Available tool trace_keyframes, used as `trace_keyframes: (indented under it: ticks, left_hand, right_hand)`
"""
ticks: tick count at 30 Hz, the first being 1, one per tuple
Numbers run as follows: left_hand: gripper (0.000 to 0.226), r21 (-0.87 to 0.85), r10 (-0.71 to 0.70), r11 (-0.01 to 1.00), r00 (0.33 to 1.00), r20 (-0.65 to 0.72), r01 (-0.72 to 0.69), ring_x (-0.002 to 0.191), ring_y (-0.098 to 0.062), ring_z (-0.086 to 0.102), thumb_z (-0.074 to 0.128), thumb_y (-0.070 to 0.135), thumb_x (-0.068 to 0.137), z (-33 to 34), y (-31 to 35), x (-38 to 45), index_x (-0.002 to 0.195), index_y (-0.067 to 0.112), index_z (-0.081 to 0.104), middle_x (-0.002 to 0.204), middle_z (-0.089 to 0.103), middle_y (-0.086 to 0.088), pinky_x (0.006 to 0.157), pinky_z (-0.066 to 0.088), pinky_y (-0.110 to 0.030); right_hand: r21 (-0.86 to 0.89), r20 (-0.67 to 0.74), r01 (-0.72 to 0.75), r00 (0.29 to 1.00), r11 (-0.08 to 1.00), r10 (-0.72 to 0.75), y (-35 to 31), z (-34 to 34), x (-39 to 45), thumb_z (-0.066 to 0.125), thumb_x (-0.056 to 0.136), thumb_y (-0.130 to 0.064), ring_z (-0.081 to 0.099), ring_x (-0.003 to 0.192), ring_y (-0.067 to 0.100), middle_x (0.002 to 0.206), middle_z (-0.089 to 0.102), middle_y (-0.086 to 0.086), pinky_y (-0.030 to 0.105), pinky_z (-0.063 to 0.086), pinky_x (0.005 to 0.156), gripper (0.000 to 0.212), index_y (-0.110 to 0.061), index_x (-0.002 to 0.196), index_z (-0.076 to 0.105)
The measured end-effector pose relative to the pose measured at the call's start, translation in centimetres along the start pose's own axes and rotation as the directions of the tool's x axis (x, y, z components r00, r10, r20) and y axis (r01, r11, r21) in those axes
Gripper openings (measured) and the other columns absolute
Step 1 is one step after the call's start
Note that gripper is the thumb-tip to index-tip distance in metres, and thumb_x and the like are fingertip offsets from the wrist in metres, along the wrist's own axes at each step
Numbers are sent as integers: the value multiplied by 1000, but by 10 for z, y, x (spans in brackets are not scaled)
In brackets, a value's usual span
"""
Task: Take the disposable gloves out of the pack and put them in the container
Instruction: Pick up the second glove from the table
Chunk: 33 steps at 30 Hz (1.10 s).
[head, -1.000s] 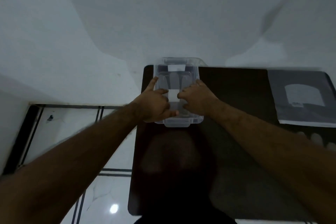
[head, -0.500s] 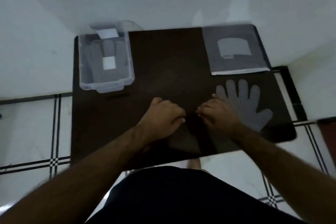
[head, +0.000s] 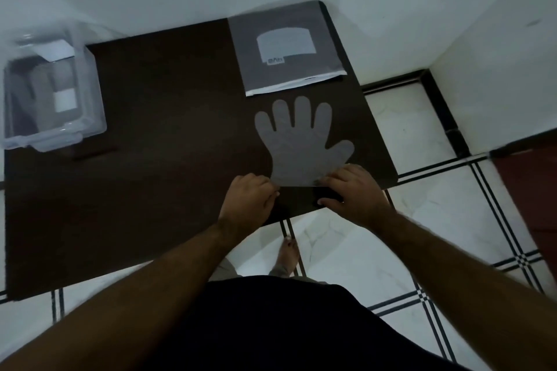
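Observation:
A translucent disposable glove lies flat on the dark table, fingers pointing away from me. My left hand rests curled at the left corner of its cuff. My right hand presses fingertips on the right corner of the cuff. Whether either hand pinches the film is unclear. The grey glove pack lies just beyond the glove. The clear plastic container stands at the table's far left with a glove and white paper inside.
White walls border the table at the back and right. The table's near edge runs right under my hands, with white tiled floor and my bare foot below. A dark red area sits at the right.
My hands left the container, drew back to the near edge, then shifted right onto the cuff of the flat glove. The view swung right, so the container now sits far left.

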<state>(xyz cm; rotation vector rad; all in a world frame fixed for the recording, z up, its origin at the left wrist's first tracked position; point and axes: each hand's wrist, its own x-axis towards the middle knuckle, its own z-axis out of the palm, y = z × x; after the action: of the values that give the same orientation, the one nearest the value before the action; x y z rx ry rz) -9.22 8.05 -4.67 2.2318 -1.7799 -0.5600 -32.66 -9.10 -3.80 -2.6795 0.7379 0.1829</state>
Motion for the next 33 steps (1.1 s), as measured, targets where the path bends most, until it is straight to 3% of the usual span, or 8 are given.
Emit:
trace_keyframes:
  ticks: [4,9,16,20,24,29,31,33]
  left_hand:
    - [24,70,-48,996,998,-32,51,109,-21,64,61,25,107,7,13,7,124,22,77,121,75,0,92,43,-37]
    - [30,182,-32,983,997,71,19,120,-18,58,53,30,110,10,12,21,132,28,73,134,70,5,104,42,-38]
    - [28,276,-17,961,992,128,-19,123,-21,58,52,29,108,17,11,30,130,23,69,135,67,0,111,39,-40]
    - [22,174,-56,984,992,114,35,122,-22,55,53,22,106,13,14,37,124,21,66,132,64,-2,110,43,-41]
    - [14,-37,-154,987,987,48,155,110,-20,54,50,18,107,-8,13,49,113,21,63,119,61,0,101,48,-44]
    - [4,-281,-127,954,989,-72,102,99,-6,50,56,30,106,-35,17,54,109,30,59,105,55,16,93,53,-41]
    - [38,-410,-135,907,989,-67,97,107,1,51,66,56,97,-49,20,54,128,37,54,117,53,23,91,50,-28]
    - [75,-417,-113,906,991,-65,76,122,-1,49,74,74,81,-63,22,55,143,43,46,136,53,19,99,44,-23]
  right_hand:
    - [-35,-46,72,996,997,-74,5,2,9,73,96,-34,67,119,29,121,76,4,51,45,109,28,-22,121,77]
    - [-140,52,163,986,977,-157,10,2,21,68,99,-34,67,123,25,120,77,1,53,41,117,20,-25,115,78]
    - [-200,89,218,975,955,-204,13,8,30,65,100,-35,69,116,24,119,77,4,51,48,112,21,-21,114,73]
    - [-144,102,179,981,973,-165,12,12,34,59,103,-33,66,109,24,114,72,5,49,48,108,16,-21,111,66]
    - [83,40,59,997,995,-62,8,-4,42,51,106,-31,51,93,14,99,53,-4,42,49,96,9,-31,98,46]
    - [227,-25,63,998,972,-59,2,-44,58,54,105,-33,49,87,12,96,53,-6,32,41,78,14,-30,92,48]
    - [230,-53,103,994,968,-93,-2,-65,65,51,103,-36,48,84,11,92,53,-6,30,37,75,14,-28,92,50]
    - [236,-88,154,987,960,-137,-8,-89,69,46,99,-41,47,84,9,90,51,-10,27,36,74,15,-30,92,50]
